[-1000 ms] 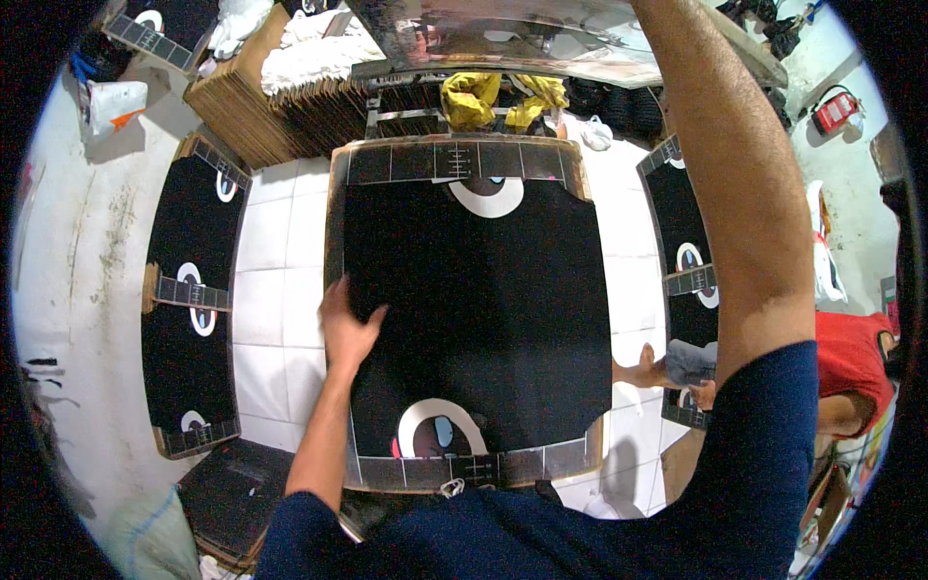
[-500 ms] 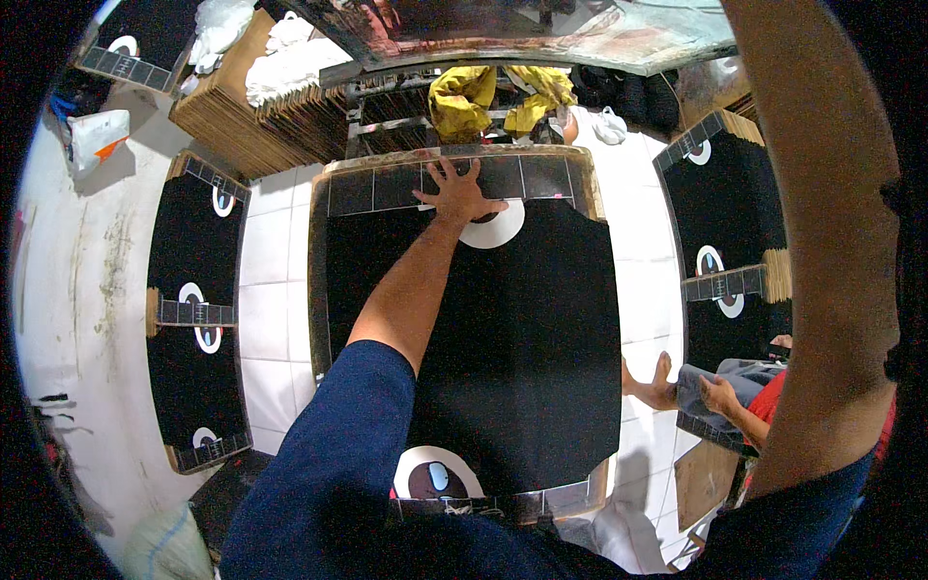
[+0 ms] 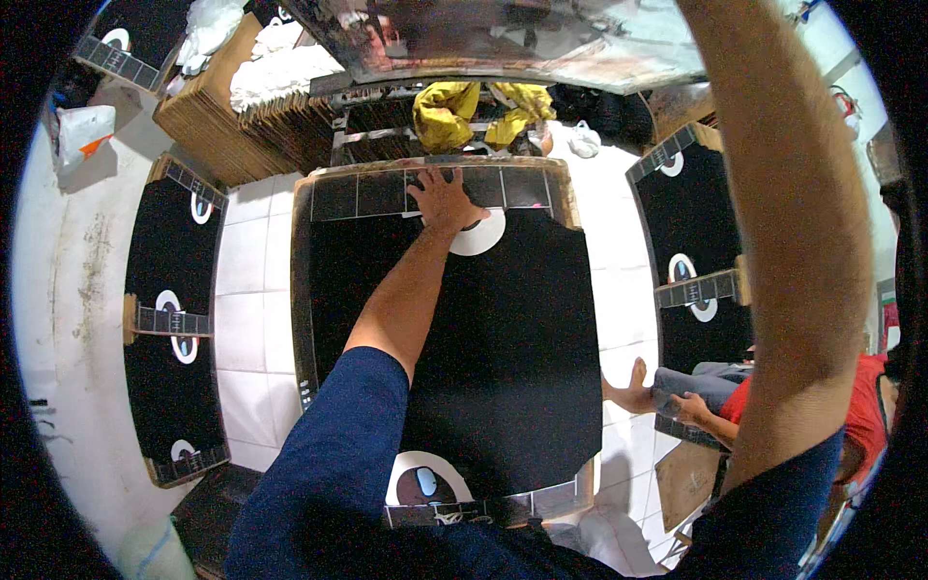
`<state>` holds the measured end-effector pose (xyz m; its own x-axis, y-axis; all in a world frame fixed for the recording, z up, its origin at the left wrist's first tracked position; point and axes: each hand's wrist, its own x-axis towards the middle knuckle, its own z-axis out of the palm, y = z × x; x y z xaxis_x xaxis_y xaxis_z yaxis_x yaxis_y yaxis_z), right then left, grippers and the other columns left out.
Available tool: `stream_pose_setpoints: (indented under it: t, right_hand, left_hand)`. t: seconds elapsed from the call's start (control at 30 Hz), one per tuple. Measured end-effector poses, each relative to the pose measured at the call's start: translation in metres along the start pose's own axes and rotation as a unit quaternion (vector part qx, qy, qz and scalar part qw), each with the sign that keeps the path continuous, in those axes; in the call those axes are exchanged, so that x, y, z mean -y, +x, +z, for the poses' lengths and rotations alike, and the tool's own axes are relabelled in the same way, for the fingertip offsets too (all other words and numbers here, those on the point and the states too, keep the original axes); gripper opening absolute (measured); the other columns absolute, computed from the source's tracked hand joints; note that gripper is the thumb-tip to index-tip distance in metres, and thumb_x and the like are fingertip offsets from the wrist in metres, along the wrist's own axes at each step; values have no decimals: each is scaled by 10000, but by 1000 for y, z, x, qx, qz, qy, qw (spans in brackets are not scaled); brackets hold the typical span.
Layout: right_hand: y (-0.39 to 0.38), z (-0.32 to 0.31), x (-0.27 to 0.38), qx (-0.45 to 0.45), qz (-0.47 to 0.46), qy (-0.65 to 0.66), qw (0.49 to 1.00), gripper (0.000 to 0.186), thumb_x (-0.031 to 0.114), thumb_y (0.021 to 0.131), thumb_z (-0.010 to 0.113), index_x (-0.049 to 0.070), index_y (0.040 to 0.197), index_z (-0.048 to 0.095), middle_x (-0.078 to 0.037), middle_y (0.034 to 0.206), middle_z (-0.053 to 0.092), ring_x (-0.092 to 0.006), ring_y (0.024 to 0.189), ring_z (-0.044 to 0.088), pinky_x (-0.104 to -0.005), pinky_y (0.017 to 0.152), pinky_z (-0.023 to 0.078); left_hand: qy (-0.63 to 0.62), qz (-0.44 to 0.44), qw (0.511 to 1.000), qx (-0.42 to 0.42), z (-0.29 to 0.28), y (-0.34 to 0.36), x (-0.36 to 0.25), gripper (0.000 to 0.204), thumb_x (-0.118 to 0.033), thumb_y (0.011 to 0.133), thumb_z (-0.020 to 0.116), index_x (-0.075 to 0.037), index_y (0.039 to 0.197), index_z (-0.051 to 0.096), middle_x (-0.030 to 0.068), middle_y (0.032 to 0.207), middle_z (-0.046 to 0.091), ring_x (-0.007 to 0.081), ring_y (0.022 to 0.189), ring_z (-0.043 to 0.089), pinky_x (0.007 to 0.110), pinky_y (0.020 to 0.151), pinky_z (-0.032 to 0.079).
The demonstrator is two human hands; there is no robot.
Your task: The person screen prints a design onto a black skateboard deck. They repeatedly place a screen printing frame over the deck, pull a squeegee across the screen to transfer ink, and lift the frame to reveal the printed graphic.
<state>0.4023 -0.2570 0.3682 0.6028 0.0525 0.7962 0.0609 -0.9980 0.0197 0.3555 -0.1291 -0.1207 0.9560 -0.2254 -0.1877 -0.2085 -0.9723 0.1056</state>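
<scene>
My left hand (image 3: 445, 200) lies with its fingers spread near the far edge of a wood-edged board (image 3: 302, 253). Black fabric (image 3: 512, 329) covers this board and carries a gridded dark strip (image 3: 333, 196) along its far end. Beside the hand's thumb is a white round eye-like print (image 3: 479, 238), partly covered by the hand. Another eye print (image 3: 425, 483) shows at the near end. My right arm is raised across the right side, and its hand is beyond the upper edge. Above the board's far end hangs a large framed panel (image 3: 522, 43) with smeared colours.
Similar boards with black fabric stand at left (image 3: 174, 251) and right (image 3: 691, 217). Stacked brown sheets (image 3: 208, 126) and yellow cloths (image 3: 445, 114) are at the back. At right, a seated person in a red shirt (image 3: 860, 416) has a bare foot (image 3: 630, 391) close to the board.
The whole view has shifted slightly, so the boards appear lower and further left. My left hand's fingers look less widely spread, still at the far strip. My right arm stays raised.
</scene>
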Motion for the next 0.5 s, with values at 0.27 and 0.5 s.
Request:
stream_pose_setpoints:
  t: [0.27, 0.5]
  right_hand:
    - [-118, -61, 45, 43, 112, 75, 990, 297, 125, 837, 652, 63, 1121, 716, -198, 1100, 742, -354, 1088, 698, -456, 972, 517]
    - [-287, -64, 69, -96, 0, 103, 990, 345, 48, 786, 724, 139, 1118, 728, -78, 1059, 728, -314, 1022, 650, -462, 967, 422]
  left_hand:
    - [-393, 95, 906, -128, -14, -7, 45, 997, -502, 903, 772, -42, 1628, 266, 282, 1485, 504, 415, 1335, 548, 502, 1102, 465]
    - [-862, 110, 385, -311, -116, -286, 44, 706, -601, 1070, 415, -86, 1543, 322, 142, 1343, 554, 267, 1209, 591, 459, 1043, 483]
